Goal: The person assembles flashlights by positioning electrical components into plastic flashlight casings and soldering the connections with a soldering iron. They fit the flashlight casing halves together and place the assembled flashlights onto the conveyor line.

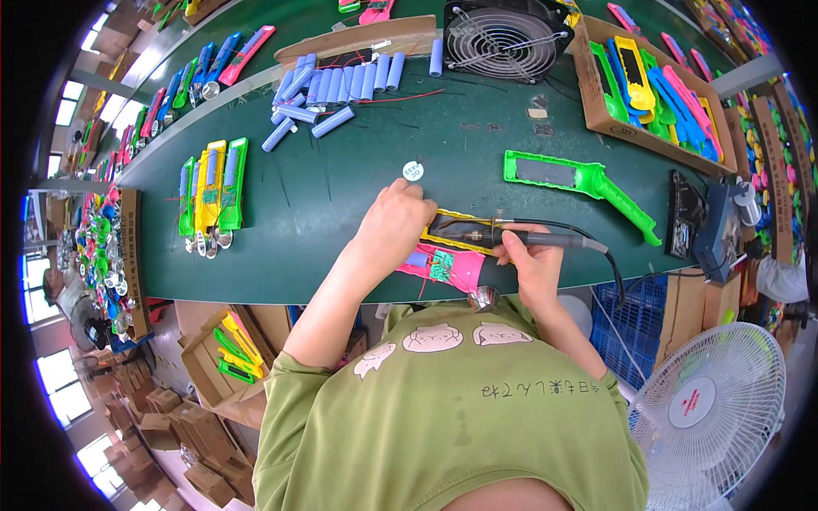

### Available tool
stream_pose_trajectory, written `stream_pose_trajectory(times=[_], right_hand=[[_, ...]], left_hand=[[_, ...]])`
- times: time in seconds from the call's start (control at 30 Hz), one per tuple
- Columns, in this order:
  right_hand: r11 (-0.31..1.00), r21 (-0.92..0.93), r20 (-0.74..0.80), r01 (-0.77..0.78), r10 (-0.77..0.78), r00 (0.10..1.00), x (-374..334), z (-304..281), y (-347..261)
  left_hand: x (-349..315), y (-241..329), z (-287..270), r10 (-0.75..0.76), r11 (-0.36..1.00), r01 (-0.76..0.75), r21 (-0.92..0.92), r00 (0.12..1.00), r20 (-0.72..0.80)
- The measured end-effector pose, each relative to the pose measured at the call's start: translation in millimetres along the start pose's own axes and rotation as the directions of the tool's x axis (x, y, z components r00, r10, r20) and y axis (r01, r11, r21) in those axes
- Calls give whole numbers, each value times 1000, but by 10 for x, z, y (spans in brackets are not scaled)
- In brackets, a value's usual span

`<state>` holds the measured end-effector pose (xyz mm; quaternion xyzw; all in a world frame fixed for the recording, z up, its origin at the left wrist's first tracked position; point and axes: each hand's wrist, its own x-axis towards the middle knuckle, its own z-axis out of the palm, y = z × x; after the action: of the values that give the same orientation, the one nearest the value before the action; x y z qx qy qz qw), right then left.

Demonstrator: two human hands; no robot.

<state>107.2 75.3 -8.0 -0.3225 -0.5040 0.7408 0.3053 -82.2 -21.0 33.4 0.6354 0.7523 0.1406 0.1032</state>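
Note:
My right hand (532, 264) grips a soldering iron (550, 239) with a grey handle, its front end pointing left over a yellow plastic shell (456, 215). My left hand (392, 220) is closed at the left end of that shell; its fingertips are partly hidden. Just below lies a pink shell (464, 266) holding a blue cell and a green circuit board (441, 265). A shiny round lamp head (483, 297) sits at its lower end, by the table edge. Beyond my left fingers is a white round sticker (412, 171).
Blue cylindrical cells (332, 85) are heaped at the back. Several filled shells (209, 196) lie left; a green shell (554, 173) lies right. A metal-grilled fan (509, 43), a carton of coloured shells (596, 115) and a blue soldering station (720, 230) flank the table. A white fan (707, 409) stands lower right.

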Motion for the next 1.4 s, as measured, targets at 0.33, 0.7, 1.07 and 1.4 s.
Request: stream_pose_trajectory(times=[0.33,0.7,1.07,1.4], right_hand=[[999,-52,19,-5,6,1000,2,20,19],[983,-58,-23,176,-178,984,-136,-3,-132],[453,-629,304,632,-605,736,-147,-378,-244],[253,-715,436,652,-568,698,-144,-433,-115]], left_hand=[[15,13,3,2,999,-3,49,1000,24],[19,11,31,-4,995,0,97,999,37],[14,41,18,18,995,-17,95,1000,-9],[-18,57,13,-26,991,27,131,1000,-8]])
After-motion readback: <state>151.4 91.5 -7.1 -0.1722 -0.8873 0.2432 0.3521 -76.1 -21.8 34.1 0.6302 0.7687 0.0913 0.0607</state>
